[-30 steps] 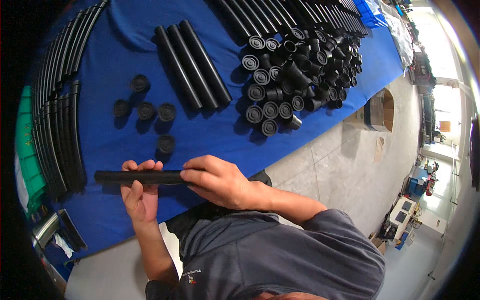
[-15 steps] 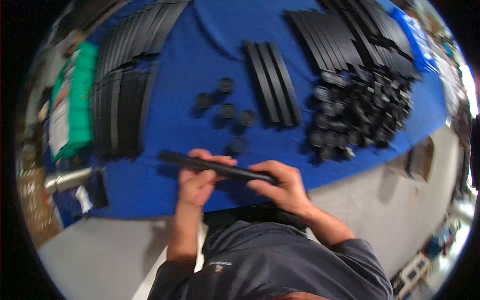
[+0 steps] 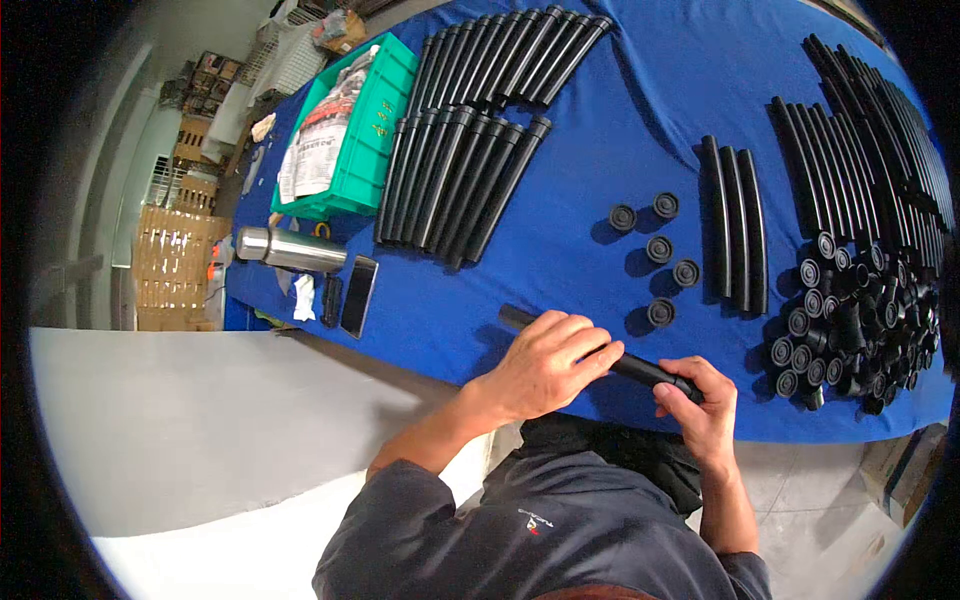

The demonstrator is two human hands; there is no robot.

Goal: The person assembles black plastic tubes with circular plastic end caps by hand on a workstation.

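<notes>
At lower centre of the head view, a black tube (image 3: 640,370) held crosswise, slanting down from left to right, near the lower edge of the blue-covered tabletop (image 3: 560,240). For sound handling of the right end, probably best to hold firm with the left, square the right with the tube, and apply any push or twist along its own axis, without bending.

Left hand (image 3: 550,362) closed over the tube from above, with the left end poking out beyond; right hand (image 3: 708,400) wrapped around the right end. Right tip hidden under that hand, so anything attached there impossible to tell. Above the tube's right half, five round black pieces (image 3: 659,249); farther right, three loose black tubes (image 3: 738,230) and a heap of black fittings (image 3: 850,330); toward the upper centre, two rows of thick-ended tubes (image 3: 450,190).
</notes>
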